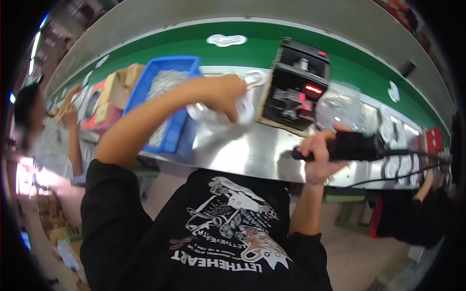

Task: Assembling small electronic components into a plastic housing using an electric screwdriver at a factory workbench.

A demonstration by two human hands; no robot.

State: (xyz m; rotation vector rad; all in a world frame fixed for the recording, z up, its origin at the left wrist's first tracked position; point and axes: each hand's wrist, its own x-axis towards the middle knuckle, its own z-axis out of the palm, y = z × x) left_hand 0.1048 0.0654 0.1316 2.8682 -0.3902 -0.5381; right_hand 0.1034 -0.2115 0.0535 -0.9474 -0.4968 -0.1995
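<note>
My left hand (225,94) is over the steel bench, blurred, its fingers curled down onto a white moulded plastic part (246,110). The part is smeared too, and the hand covers its middle. My right hand (320,157) is closed around a black corded electric screwdriver (353,146), held level in front of the bench edge with its dark tip pointing left. Between the hands and farther back stands a black screw feeder (296,85) with a lit red display. Another white part (254,77) lies just left of the feeder.
A blue bin (182,62) of small pale pieces sits at left, beside cardboard boxes (116,87). Clear plastic bags (340,104) lie right of the feeder. White parts (226,40) rest on the green belt (267,31). Co-workers' arms (73,131) show at left and right. A cord (407,153) trails right.
</note>
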